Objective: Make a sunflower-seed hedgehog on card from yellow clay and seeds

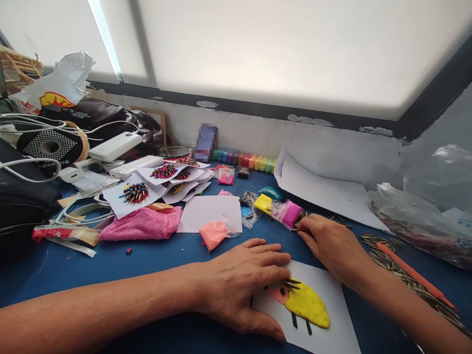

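My left hand lies palm down over the left part of a white sheet, fingers spread. Beside its fingers is a flat animal figure of modelling clay: a yellow clay body, a pink head with a black eye, and thin black legs. A few striped sunflower seeds stick in the yellow clay near my fingertips. Beyond the sheet, my right hand has its thumb and forefinger pinched together beside a bag of purple clay. Whatever is between its fingertips is hidden.
Sunflower seeds and an orange clay tool lie at right. Bagged orange clay, yellow clay and a pink cloth lie ahead. Finished seed-and-clay cards are piled left. A plastic bag stands far right.
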Tool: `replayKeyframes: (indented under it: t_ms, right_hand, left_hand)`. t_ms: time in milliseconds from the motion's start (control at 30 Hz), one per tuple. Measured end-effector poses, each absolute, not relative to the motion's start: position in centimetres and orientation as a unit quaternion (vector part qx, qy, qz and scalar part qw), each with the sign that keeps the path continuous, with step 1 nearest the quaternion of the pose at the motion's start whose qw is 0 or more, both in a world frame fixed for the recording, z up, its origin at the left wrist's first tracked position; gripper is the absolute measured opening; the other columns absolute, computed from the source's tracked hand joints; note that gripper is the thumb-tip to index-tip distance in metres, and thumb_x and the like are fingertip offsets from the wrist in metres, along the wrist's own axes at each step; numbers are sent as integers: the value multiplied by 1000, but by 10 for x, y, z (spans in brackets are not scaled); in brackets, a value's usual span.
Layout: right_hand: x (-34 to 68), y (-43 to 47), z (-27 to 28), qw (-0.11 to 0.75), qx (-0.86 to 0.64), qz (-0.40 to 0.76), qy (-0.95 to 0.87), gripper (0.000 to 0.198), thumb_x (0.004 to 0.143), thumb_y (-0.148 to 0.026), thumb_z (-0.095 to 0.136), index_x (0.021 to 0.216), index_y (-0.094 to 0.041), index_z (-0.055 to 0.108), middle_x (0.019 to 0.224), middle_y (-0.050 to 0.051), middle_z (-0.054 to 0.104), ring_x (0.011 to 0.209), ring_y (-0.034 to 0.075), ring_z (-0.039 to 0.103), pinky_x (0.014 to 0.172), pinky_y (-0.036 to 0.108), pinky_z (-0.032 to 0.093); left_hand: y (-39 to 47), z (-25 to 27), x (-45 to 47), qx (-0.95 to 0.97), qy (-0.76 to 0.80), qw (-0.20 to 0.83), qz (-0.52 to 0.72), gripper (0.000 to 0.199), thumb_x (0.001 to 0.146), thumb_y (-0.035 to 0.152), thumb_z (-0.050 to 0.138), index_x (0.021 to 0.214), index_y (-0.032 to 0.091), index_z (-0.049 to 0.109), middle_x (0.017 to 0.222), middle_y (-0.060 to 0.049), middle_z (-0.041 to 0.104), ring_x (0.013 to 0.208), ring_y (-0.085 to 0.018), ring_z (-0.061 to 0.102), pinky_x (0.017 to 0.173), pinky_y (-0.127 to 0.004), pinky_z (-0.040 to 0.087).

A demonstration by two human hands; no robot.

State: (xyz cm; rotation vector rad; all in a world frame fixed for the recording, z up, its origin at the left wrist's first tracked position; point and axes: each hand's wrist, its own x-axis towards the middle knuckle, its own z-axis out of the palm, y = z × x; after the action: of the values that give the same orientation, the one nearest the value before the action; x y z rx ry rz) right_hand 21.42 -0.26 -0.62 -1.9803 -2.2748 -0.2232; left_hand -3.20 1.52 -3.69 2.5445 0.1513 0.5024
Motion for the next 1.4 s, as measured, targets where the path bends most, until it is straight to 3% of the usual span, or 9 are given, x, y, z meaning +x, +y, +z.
replayKeyframes:
  t_ms: [200,333,433,567,733,933,1400]
  right_hand:
    - [212,-15,3,57,-615,-39,-785,15,89,-20,50,80,-23,62,85,3,67,70,17,62,60,27,44]
    - [207,-41,9,92,-604,1,-791,21,95,-29,45,82,-24,61,79,1,67,68,16,63,59,27,48]
    - [204,-60,9,164,-621,119,-757,24,95,-36,47,84,-25,65,73,0,69,60,15,62,53,26,49]
    - [203,-76,1,208,-628,219,-717,26,95,-41,51,90,-25,71,83,2,74,68,16,68,59,25,55]
    - [204,-85,-8,242,-631,166,-718,21,93,-42,56,90,-28,72,82,-1,73,69,14,68,58,21,54]
    - [199,-87,-12,247,-621,107,-736,16,93,-34,57,84,-28,69,65,-5,64,52,10,59,50,19,48]
    - [195,-87,-16,237,-600,84,-759,15,93,-26,55,89,-30,69,68,-6,66,52,8,62,50,16,49]
  left_hand:
    - [15,-37,-32,944,56,268,181,78,85,67,64,140,14,51,148,-14,51,143,-33,40,122,-40,18]
    - [15,-40,-32,936,57,285,201,78,86,68,62,140,12,52,148,-15,51,142,-32,40,122,-39,19]
    - [14,-40,-32,932,58,292,208,82,87,68,61,143,11,49,149,-16,50,141,-33,42,121,-39,20]
    - [14,-39,-32,934,61,291,200,86,86,67,62,148,11,42,150,-16,49,141,-32,42,122,-39,20]
    - [15,-37,-31,939,62,285,181,85,87,66,62,149,12,41,150,-16,49,143,-32,40,122,-41,19]
    - [15,-35,-33,943,60,280,170,84,89,65,61,150,13,39,152,-15,46,145,-32,37,122,-43,17]
    - [15,-33,-32,942,61,278,176,79,89,67,59,146,14,47,148,-17,51,141,-34,42,120,-49,22]
